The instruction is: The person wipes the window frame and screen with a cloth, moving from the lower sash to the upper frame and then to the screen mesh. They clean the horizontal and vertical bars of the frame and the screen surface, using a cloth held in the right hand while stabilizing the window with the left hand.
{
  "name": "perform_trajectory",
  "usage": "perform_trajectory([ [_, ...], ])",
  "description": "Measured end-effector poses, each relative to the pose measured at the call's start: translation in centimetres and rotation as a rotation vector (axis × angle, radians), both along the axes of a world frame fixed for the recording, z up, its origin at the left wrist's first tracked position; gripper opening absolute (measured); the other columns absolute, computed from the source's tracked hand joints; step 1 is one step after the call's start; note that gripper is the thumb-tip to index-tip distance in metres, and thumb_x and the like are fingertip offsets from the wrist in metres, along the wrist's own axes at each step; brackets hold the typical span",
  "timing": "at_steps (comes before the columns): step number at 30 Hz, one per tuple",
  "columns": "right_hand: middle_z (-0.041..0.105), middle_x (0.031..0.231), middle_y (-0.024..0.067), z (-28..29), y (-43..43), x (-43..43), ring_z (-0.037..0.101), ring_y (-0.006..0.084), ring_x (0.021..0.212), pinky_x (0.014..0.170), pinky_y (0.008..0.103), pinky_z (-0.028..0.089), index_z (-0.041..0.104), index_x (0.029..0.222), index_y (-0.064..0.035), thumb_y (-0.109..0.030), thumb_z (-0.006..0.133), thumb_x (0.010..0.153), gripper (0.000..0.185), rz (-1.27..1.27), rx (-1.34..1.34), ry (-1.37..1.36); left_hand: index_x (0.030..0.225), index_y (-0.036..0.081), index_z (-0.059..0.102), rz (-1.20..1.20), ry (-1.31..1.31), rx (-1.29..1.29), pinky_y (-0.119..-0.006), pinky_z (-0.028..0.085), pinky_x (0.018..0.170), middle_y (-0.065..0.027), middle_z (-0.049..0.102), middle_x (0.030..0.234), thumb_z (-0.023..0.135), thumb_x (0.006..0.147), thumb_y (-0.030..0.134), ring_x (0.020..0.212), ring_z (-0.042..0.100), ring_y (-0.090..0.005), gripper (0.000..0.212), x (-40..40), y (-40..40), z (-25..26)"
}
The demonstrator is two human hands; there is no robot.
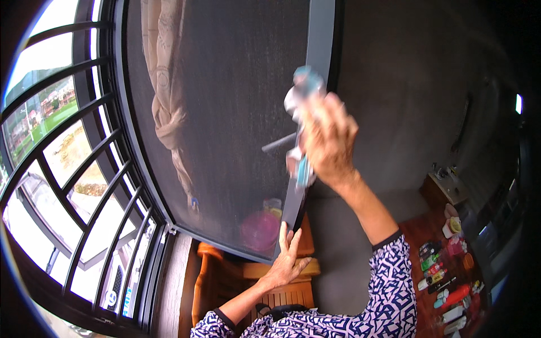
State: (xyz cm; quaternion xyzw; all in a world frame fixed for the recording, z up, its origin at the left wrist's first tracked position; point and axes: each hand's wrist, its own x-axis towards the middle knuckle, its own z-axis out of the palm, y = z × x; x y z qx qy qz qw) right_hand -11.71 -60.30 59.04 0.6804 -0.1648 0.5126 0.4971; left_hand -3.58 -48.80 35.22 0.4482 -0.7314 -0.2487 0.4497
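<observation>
A screen sash with dark mesh and a grey metal frame stands swung inward before me. My right hand, blurred, grips a crumpled white and teal cloth around the sash's upright edge. Parts of the cloth stick out above and below my fingers. A grey handle juts from the frame beside the cloth. Lower down, my left hand rests against the same upright near its bottom corner, fingers spread and pointing up along it.
Dark window bars curve along the left, with outdoors beyond. A knotted beige curtain and a pink round object show through the mesh. Below is a wooden chair. Several bottles and packets stand on a reddish-brown surface at right.
</observation>
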Motion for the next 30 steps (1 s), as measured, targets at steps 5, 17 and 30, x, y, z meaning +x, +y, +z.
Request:
perform_trajectory([
  [5,0.050,0.122,0.0094,0.7,-1.3,0.2,0.046,0.0276,0.114,0.091,0.0377,0.033,0.055,0.120,-0.0065,-0.004,0.063,0.072,0.048,0.095,-0.061,-0.137,0.144,0.005,0.011,0.013,0.101,-0.035,-0.046,0.028,0.107,-0.0179,-0.015,0.149,0.064,0.084,0.012,0.136,0.019,-0.0365,0.079,-0.1,0.3,-0.1],
  [17,0.042,0.129,0.0014,-18.6,-0.2,-2.1,0.031,0.0187,0.126,0.098,0.0411,0.019,0.057,0.119,-0.0197,-0.050,0.057,0.075,0.053,0.015,0.268,0.391,0.143,0.008,0.020,-0.068,0.510,0.162,-0.041,0.037,0.101,-0.0094,0.008,0.150,0.060,0.087,0.005,0.133,0.029,-0.0279,0.069,0.6,0.3,-2.8],
  [30,0.048,0.125,0.0070,-8.6,-1.3,-1.0,0.040,0.0243,0.118,0.091,0.0383,0.028,0.055,0.120,-0.0147,-0.023,0.061,0.081,0.040,0.148,0.029,0.049,0.118,0.000,0.052,-0.072,0.481,0.504,-0.028,0.043,0.091,-0.0087,0.058,0.114,0.056,0.091,0.014,0.103,0.054,-0.0151,0.031,2.1,3.2,-5.3],
])
